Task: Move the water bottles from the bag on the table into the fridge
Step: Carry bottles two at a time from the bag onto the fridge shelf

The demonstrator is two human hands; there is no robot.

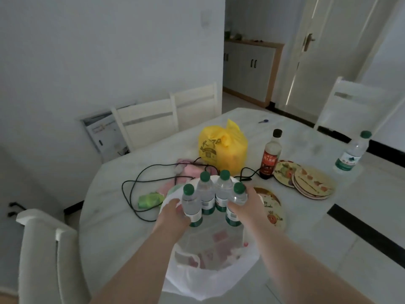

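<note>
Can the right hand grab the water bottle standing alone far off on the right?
Probably not now: the right hand and left hand together clasp four bottles above the white bag. The lone bottle stands unblocked but far away.

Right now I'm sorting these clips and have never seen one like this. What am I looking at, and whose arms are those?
This is one picture from a wide-angle camera worn on a person's head, looking forward and down, so the arms are the wearer's own. There is no robot. The left hand and right hand squeeze four green-capped water bottles between them, above an open white plastic bag on the pale table. Also on the table: a fifth water bottle at far right, a yellow bag, a dark sauce bottle, patterned round mats and a black cable. No fridge is in view.
</note>
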